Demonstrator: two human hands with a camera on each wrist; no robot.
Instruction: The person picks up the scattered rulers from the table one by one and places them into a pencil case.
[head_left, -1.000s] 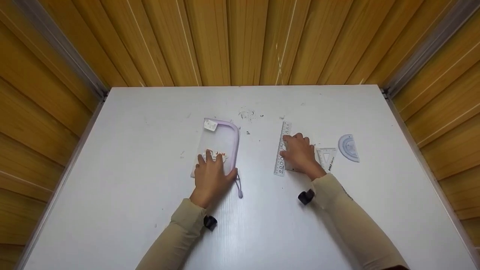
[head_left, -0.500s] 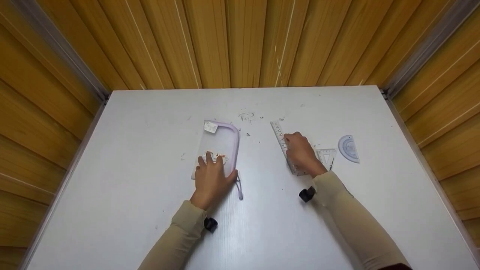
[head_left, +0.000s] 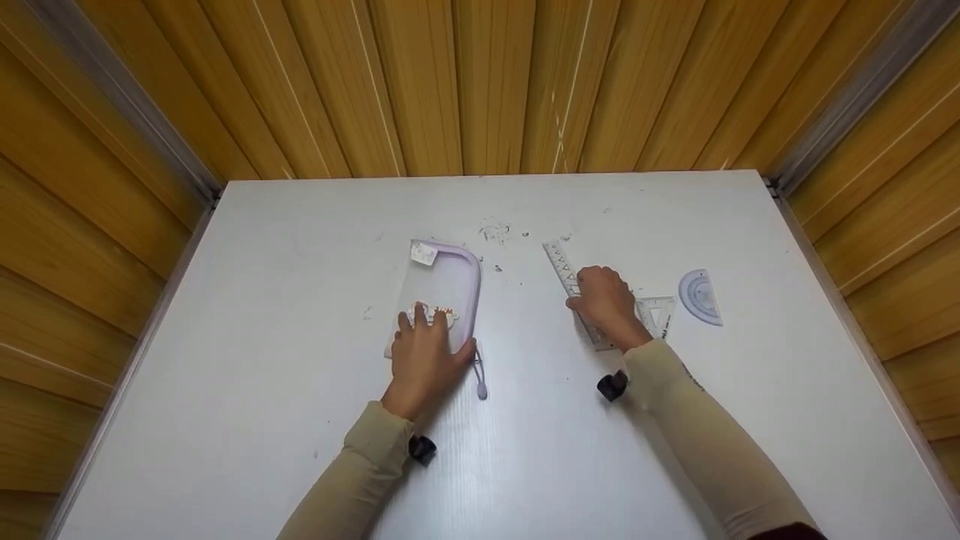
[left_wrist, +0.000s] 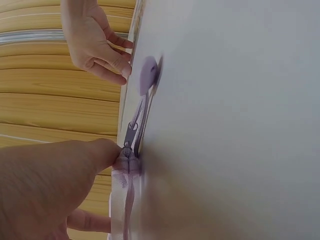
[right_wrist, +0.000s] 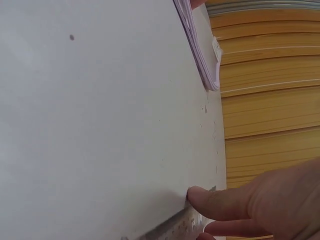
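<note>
A translucent pencil case (head_left: 439, 281) with a lilac zipped edge lies on the table. My left hand (head_left: 424, 361) rests on its near half, fingers spread over the printed lettering and thumb at the zipped edge. In the left wrist view, the thumb touches the case beside the zipper slider (left_wrist: 130, 136), whose lilac pull tab (left_wrist: 148, 75) lies beyond. My right hand (head_left: 606, 304) grips a clear ruler (head_left: 558, 261) between thumb and curled fingers; the ruler slants, far end leftward. A clear set square (head_left: 658, 313) lies just right of that hand, partly hidden by it.
A bluish protractor (head_left: 700, 298) lies farther right on the white table (head_left: 262, 315). Dark specks and scuffs mark the tabletop between the case and the ruler. Yellow wood-look panels (head_left: 487, 90) rise behind the table's far edge and at both sides.
The ruler has turned under my right hand, from nearly upright to slanting, its near end shifting right. My right fingers have curled in. The left hand and the pencil case have stayed put.
</note>
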